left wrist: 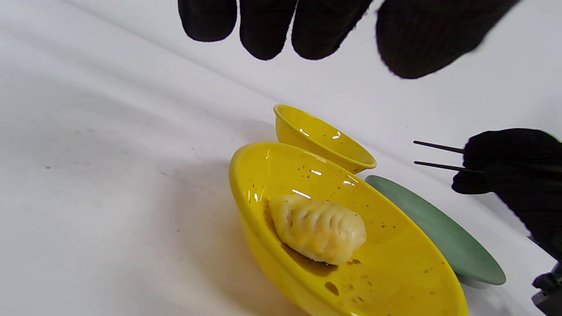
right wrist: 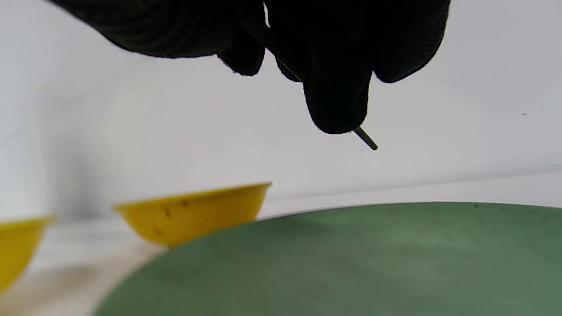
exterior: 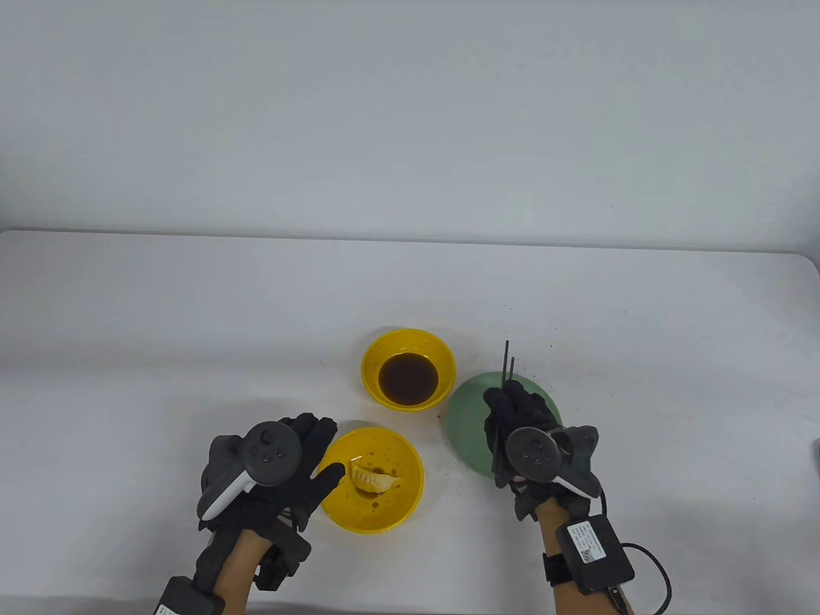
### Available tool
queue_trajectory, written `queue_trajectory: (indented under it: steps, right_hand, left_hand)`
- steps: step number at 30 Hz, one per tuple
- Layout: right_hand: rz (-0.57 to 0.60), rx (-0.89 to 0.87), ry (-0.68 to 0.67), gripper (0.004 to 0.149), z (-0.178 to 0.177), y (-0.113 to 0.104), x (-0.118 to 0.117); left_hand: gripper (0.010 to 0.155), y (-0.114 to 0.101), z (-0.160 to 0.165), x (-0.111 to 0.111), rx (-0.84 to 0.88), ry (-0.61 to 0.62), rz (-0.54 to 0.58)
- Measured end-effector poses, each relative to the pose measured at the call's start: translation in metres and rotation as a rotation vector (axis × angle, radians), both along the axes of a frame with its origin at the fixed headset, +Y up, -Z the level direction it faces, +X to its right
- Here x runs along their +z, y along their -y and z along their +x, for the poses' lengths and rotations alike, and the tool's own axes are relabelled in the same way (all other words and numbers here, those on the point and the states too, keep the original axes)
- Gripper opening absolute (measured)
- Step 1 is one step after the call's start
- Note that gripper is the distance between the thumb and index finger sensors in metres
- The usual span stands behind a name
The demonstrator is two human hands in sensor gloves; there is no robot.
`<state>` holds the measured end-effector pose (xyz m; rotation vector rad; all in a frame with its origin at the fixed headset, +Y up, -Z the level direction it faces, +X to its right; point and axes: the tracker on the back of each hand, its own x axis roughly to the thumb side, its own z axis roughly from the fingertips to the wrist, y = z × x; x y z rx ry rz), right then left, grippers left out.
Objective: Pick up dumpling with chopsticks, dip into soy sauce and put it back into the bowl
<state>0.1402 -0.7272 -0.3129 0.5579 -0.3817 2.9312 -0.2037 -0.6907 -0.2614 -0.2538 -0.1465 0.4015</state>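
A pale pleated dumpling (exterior: 373, 478) (left wrist: 317, 228) lies in the near yellow bowl (exterior: 397, 509) (left wrist: 395, 272). Behind it stands a second yellow bowl (exterior: 384, 349) (left wrist: 322, 138) (right wrist: 193, 215) filled with dark soy sauce (exterior: 408, 378). My left hand (exterior: 307, 458) rests open at the near bowl's left rim, its fingertips (left wrist: 268, 30) spread above the table. My right hand (exterior: 512, 416) grips a pair of dark chopsticks (exterior: 509, 362) (left wrist: 439, 156) (right wrist: 365, 139) over the green plate (exterior: 467, 416) (left wrist: 439, 232) (right wrist: 351, 263). The tips point away from me and hold nothing.
The white table (exterior: 192, 320) spreads wide on all sides of the three dishes. Small brown sauce spots mark the cloth near the plate. A cable runs from the pack on my right wrist (exterior: 592, 544).
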Motion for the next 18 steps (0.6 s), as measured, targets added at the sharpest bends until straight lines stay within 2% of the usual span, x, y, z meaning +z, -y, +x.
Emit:
queue_trajectory:
  steps: [4, 8, 18]
  right_hand:
    - [-0.050, 0.309, 0.023, 0.049, -0.024, 0.017, -0.002]
    - [-0.116, 0.461, 0.070, 0.050, -0.028, 0.029, -0.005]
    - [-0.278, 0.446, 0.093, 0.064, -0.021, 0.043, -0.011]
  left_hand:
    - [0.076, 0.000, 0.000, 0.000, -0.003, 0.002, 0.002]
    - [0.076, 0.000, 0.000, 0.000, -0.005, 0.001, 0.002]
    - [0.076, 0.000, 0.001, 0.001, -0.005, 0.005, 0.006]
